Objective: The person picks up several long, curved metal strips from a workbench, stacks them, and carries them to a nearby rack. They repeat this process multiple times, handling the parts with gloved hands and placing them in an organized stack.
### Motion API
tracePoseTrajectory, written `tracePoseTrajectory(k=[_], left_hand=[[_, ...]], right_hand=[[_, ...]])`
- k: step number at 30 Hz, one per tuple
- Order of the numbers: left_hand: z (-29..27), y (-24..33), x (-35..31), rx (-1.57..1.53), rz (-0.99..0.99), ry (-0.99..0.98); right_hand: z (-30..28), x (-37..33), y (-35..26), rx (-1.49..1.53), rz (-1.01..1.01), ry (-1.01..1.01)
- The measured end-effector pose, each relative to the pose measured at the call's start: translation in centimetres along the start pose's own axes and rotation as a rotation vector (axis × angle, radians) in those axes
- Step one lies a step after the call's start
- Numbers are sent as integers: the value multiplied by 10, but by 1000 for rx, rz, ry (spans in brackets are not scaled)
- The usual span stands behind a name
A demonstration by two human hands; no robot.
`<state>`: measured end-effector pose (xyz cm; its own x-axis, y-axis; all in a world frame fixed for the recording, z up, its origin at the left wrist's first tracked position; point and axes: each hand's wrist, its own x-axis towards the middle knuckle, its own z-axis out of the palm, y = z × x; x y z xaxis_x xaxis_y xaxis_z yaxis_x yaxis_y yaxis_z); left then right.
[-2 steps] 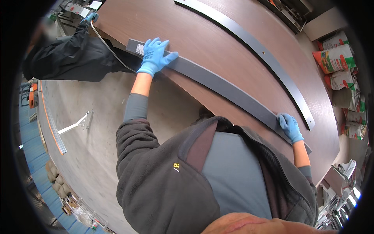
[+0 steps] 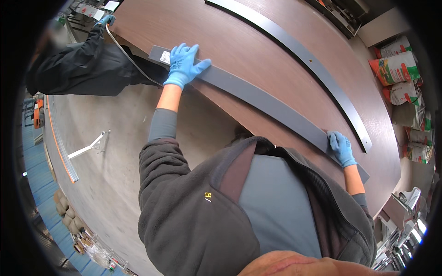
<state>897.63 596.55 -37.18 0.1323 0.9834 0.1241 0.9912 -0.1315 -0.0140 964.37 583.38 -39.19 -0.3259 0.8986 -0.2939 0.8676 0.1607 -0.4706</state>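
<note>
A long dark grey bar [image 2: 258, 97] lies along the near edge of a brown wood-grain tabletop [image 2: 258, 60]; the lens makes it look curved. My left hand [image 2: 185, 66], in a light blue glove, rests on the bar near its left end with fingers spread and thumb out. Close beside the fingers is a white label [image 2: 165, 57]. Toward the bar's right end my right hand [image 2: 341, 148], gloved alike, has its fingers bent over the bar's far edge. A second metal strip [image 2: 304, 57] with small holes lies farther back on the tabletop, apart from both hands.
At the far left stands another person in dark clothes [image 2: 83, 69], a blue-gloved hand [image 2: 107, 20] at the tabletop's corner beside a thin grey hose [image 2: 126, 53]. Printed bags [image 2: 397, 69] are stacked at the right. A white metal stand [image 2: 87, 146] is on the floor.
The bar has turned very slightly under my hands, so more of its lighter face shows near the right end. Both hands keep almost the same places on it.
</note>
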Motion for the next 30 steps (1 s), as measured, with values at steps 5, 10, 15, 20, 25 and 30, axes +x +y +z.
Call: tracePoseTrajectory(k=[5,10,15,20,25,30], left_hand=[[8,106,-6,-35,-77,367],[2,251,-64,-361,622,-80],[-3,166,-49,-331,549,-44],[17,-130,-66,-360,-373,267],[56,-215,-168,-157,-1056,-431],[93,-93,-197,-325,-960,-62]], right_hand=[[26,-7,-18,-300,-208,351],[55,-6,-42,-268,-460,377],[64,0,-39,-198,-457,462],[63,1,-37,-222,-454,459],[59,5,-37,-209,-452,461],[59,10,-37,-218,-433,448]])
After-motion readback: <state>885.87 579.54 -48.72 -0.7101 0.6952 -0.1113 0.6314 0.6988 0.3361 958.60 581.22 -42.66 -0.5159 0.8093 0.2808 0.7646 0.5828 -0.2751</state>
